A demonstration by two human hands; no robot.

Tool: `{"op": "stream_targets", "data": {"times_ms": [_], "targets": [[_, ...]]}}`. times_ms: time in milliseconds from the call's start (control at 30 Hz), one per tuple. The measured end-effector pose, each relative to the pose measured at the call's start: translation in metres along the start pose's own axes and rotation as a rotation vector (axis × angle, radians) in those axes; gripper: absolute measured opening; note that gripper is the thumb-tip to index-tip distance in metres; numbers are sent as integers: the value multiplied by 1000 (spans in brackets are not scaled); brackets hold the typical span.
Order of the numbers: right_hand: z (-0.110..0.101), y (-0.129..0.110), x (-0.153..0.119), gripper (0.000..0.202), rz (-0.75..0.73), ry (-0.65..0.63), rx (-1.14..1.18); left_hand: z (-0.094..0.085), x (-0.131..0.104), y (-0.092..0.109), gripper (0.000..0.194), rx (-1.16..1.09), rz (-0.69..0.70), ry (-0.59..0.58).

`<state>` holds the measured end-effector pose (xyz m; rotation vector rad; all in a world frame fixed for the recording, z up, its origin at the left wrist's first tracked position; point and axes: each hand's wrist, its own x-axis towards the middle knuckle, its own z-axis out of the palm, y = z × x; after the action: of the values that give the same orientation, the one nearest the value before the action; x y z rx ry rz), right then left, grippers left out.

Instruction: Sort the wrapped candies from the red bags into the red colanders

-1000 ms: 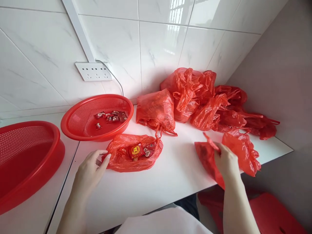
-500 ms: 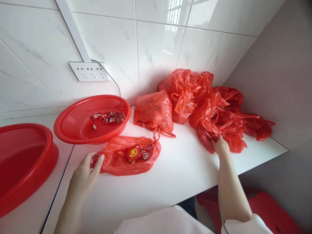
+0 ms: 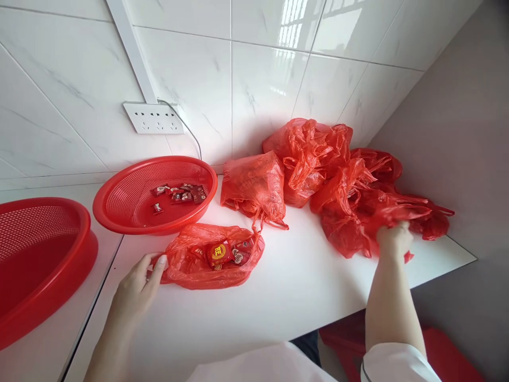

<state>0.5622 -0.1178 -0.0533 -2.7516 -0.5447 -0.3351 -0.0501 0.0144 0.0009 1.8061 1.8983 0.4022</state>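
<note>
An open red plastic bag (image 3: 214, 281) lies on the white tabletop, its mouth gaping upward. Inside it are small red-wrapped packets (image 3: 218, 253), one with a yellow round mark. My left hand (image 3: 139, 281) pinches the bag's left edge between thumb and fingers. Over at the right, my right hand (image 3: 395, 239) is closed on a crumpled red plastic bag (image 3: 377, 215) at the front of a heap of bags. Motion blurs that hand and the plastic by it, and its fingertips are partly hidden.
A red perforated basket (image 3: 119, 212) with several small packets stands behind the open bag. Another red basket (image 3: 85, 228) is at the far left. A filled red bag (image 3: 254, 183) and more bags (image 3: 306, 154) lean toward the tiled wall. A socket strip (image 3: 153, 118) is mounted above.
My right hand has shifted rightward along the heap, and the plastic under it has moved. My left hand keeps its hold on the open bag. The view has shifted slightly.
</note>
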Motion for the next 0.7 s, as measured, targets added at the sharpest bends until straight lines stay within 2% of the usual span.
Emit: {"op": "stream_targets", "data": {"times_ms": [67, 133, 200, 267, 333, 400, 433, 500, 567, 600, 633, 700], "targets": [[-11, -22, 7, 57, 26, 124, 58, 0, 1, -1, 42, 0, 6, 10], [-19, -52, 15, 54, -104, 138, 131, 0, 2, 0, 41, 8, 25, 25], [-21, -85, 24, 55, -228, -19, 133, -1, 4, 1, 40, 24, 55, 34], [-17, -112, 33, 62, -236, -156, 101, -5, 4, 1, 40, 36, 66, 32], [-17, -131, 40, 58, -214, -225, 79, -11, 3, -1, 40, 31, 46, 28], [-25, -142, 45, 48, -218, -216, 83, -18, 2, -8, 40, 33, 19, 31], [-33, -146, 47, 44, -230, -169, 99, -21, 2, -12, 40, 41, 10, 32], [-53, -151, 50, 44, -263, 9, 152, -26, 2, -23, 41, 62, -7, 36], [-71, -158, 51, 51, -301, 187, 160, -29, 4, -34, 43, 73, -28, 41], [-76, -162, 52, 58, -310, 216, 122, -30, 5, -38, 43, 75, -40, 39], [-76, -167, 52, 66, -307, 185, 59, -30, 6, -41, 44, 75, -51, 37], [-66, -175, 49, 82, -308, 7, -72, -29, 8, -44, 43, 71, -62, 29]]}}
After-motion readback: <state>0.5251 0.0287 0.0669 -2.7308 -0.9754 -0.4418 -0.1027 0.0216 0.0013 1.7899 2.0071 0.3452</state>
